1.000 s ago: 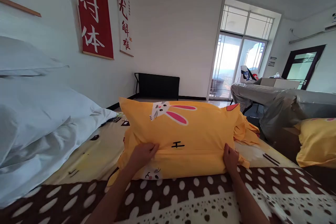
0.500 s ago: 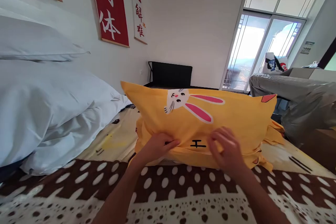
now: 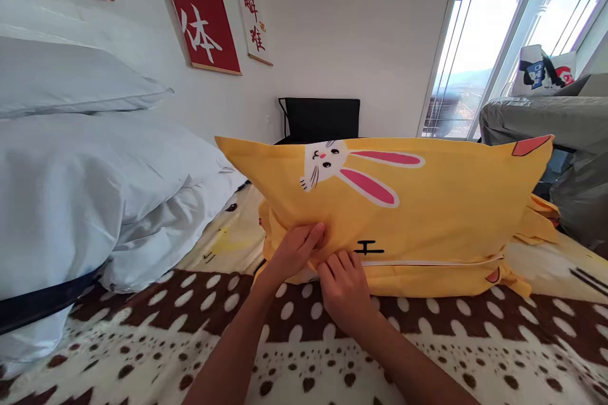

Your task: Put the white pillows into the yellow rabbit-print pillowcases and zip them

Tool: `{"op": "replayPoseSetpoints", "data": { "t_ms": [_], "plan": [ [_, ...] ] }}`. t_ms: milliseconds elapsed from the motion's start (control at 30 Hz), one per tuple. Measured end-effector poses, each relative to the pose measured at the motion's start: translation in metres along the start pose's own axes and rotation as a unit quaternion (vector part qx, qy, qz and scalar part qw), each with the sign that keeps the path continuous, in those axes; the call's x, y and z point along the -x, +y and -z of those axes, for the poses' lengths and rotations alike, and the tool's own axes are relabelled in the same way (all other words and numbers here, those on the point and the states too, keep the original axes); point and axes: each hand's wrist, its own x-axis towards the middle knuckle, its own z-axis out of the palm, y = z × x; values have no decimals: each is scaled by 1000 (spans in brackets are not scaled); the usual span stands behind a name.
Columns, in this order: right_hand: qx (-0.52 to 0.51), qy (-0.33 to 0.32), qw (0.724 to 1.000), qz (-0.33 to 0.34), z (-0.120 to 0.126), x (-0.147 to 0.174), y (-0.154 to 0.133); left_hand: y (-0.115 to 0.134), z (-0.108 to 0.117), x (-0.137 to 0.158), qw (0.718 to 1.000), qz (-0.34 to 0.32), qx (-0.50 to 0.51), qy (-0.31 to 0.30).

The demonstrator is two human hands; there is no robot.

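Observation:
A yellow pillowcase (image 3: 451, 202) with a rabbit print stands plumped up on the bed, its long side facing me. Along its lower front runs a pale zipper (image 3: 432, 262). My left hand (image 3: 294, 253) grips the fabric below the rabbit's face, its thumb on top and fingers partly hidden in a fold. Close beside it, my right hand (image 3: 346, 291) is closed, knuckles up, on the case's edge at the left end of the zipper. Its fingertips are hidden, so any zipper pull does not show. More yellow fabric lies under and behind the case.
White bedding (image 3: 142, 164) is piled on the left, with a dark band across it. A brown and cream patterned blanket (image 3: 294, 354) covers the bed. Behind stands a black headboard-like panel (image 3: 323, 119). Plastic-wrapped furniture (image 3: 536, 117) sits at the right by the window.
My right hand has moved left from beyond the black mark to beside my left hand and closed on the case's edge. The zipper line now shows. The view has shifted.

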Motion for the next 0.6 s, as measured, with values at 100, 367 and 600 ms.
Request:
{"op": "replayPoseSetpoints", "data": {
  "t_ms": [100, 367, 600],
  "plan": [
    [17, 15, 999, -32, 4, 0, -4, -3, -1, 0, 1000, 0, 3, 15],
    [-37, -3, 995, -94, 9, -1, -14, -5, -4, -2, 999, -10, -23, 37],
    [-128, 10, 988, -87, 5, 0, -9, -4, -5, 0, 998, -9, -38, 49]
  ]
}}
